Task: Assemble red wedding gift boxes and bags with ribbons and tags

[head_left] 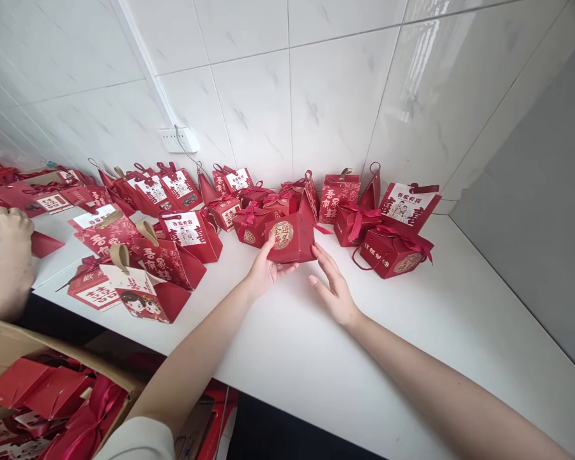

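Observation:
Just above the white table (412, 345), my left hand (264, 271) grips a small red gift box (292, 239) with a round gold emblem on its front. The thumb lies on the box's front, and the fingers reach underneath. At the box's right edge, my right hand (334, 287) has its fingers stretched out and its thumb apart. Its fingertips touch or nearly touch the lower right corner. Behind the held box stand more red boxes, among them one with a ribbon bow (253, 220). To the right sits another bow-tied box (395, 252).
Triangular red boxes with loop handles (146, 297) crowd the table's left part. A cardboard carton (119, 377) full of red boxes stands below the table's front edge. Another person's hand (12, 227) is at far left. Tiled wall (335, 102) and grey panel (531, 191) bound the table.

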Available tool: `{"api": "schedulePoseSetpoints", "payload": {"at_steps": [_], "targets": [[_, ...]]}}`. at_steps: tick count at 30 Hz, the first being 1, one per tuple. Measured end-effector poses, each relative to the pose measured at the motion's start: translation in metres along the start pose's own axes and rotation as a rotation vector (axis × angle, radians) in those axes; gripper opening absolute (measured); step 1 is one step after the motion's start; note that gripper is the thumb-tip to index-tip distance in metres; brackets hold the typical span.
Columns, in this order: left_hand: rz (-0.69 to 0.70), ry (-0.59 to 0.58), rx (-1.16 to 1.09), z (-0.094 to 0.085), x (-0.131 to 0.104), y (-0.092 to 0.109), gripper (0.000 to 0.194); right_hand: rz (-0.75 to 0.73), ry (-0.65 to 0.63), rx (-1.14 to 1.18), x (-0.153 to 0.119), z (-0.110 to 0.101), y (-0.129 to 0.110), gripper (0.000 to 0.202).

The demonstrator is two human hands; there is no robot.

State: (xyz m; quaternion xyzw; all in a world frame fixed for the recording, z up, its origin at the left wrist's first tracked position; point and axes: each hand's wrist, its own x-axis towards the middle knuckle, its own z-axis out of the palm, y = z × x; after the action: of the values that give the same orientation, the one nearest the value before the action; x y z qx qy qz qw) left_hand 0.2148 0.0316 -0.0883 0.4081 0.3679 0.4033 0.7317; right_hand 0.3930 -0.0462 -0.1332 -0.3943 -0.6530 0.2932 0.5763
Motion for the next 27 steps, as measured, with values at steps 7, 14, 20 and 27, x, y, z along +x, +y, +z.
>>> {"api": "schedulePoseSetpoints", "payload": {"at_steps": [7, 14, 20, 27], "targets": [[-0.121, -0.002, -0.118, -0.007, 0.001, 0.01, 0.07, 0.099, 0.028, 0.05, 0.002, -0.001, 0.006, 0.056], [-0.187, -0.057, -0.183, -0.01, -0.001, 0.015, 0.081, 0.166, 0.019, 0.089, 0.002, 0.001, 0.011, 0.055], [-0.201, -0.186, -0.31, -0.012, -0.007, 0.021, 0.09, 0.237, 0.055, 0.176, 0.005, 0.002, 0.018, 0.051], [0.032, -0.089, -0.251, -0.022, -0.012, 0.021, 0.056, 0.301, 0.081, 0.274, 0.005, 0.003, 0.021, 0.045]]}}
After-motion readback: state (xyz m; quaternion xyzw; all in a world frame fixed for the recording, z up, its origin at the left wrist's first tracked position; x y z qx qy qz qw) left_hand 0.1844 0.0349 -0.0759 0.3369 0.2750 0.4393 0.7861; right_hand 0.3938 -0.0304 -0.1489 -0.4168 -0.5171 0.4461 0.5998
